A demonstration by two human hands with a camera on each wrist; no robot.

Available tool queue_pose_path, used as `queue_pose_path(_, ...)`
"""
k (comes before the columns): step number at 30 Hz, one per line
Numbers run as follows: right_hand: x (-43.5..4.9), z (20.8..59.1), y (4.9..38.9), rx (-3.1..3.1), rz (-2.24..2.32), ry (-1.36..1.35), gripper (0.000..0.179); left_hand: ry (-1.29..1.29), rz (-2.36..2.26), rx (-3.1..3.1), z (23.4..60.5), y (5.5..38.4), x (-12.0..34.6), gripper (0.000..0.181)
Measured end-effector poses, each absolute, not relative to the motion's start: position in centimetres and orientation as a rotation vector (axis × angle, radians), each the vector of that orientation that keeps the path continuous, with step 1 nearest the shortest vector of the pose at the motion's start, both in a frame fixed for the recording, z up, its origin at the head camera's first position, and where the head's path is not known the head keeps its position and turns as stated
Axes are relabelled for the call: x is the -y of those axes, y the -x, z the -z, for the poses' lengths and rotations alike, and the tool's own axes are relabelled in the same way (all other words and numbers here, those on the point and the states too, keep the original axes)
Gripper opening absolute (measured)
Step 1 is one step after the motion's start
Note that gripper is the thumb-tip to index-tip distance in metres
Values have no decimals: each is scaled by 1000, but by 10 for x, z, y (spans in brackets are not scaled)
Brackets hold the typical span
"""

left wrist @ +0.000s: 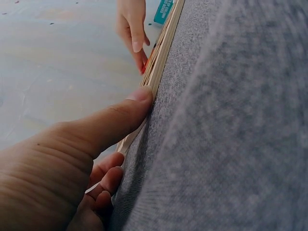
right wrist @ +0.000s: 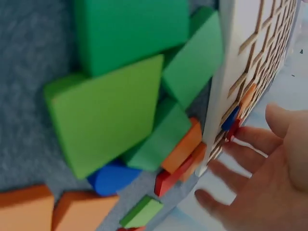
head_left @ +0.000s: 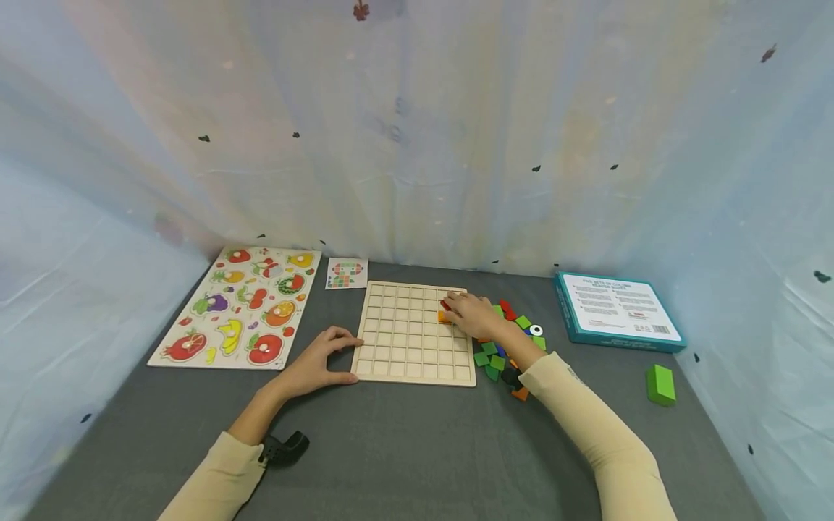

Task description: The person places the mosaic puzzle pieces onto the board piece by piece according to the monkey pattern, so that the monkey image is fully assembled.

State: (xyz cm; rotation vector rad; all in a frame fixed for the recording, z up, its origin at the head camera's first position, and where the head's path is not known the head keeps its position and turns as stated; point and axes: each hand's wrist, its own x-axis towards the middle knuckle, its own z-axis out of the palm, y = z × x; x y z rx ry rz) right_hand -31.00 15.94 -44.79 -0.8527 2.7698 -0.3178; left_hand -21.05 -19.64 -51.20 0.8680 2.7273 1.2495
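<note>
A wooden grid board (head_left: 417, 373) lies flat on the grey cloth. My left hand (head_left: 319, 362) rests at its near left corner, thumb and fingertips touching the edge; the left wrist view shows the thumb (left wrist: 120, 118) against the rim. At the board's right side, my right hand (head_left: 474, 315) touches a small red piece (head_left: 445, 305) with its fingertips. The right wrist view shows the fingers extended and the thumb apart from the red piece (right wrist: 233, 130). An orange piece (head_left: 444, 317) and a blue piece (right wrist: 230, 119) sit on the grid beside it.
Loose colored pieces (head_left: 497, 362) lie in a pile right of the board, partly under the right forearm. A pattern card (head_left: 347, 273) and a fruit puzzle board (head_left: 241, 311) lie left. At right are a teal box (head_left: 619, 311) and a green block (head_left: 661, 385). Curtains hang behind.
</note>
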Motion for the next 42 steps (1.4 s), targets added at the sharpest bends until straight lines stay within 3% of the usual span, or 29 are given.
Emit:
queue_pose_path(24,-167,450,298,-2756,318,1035,48,-871,-1246,-2731,511,210,197,66)
queue_pose_path(32,-168,444,307,-2839,-59,1147,41,-869,-1252,-2729,510,210,197,65)
queue_pose_path(42,-200,458,306,-2893,504,967,52,-869,-1250,-2723,510,210,196,66)
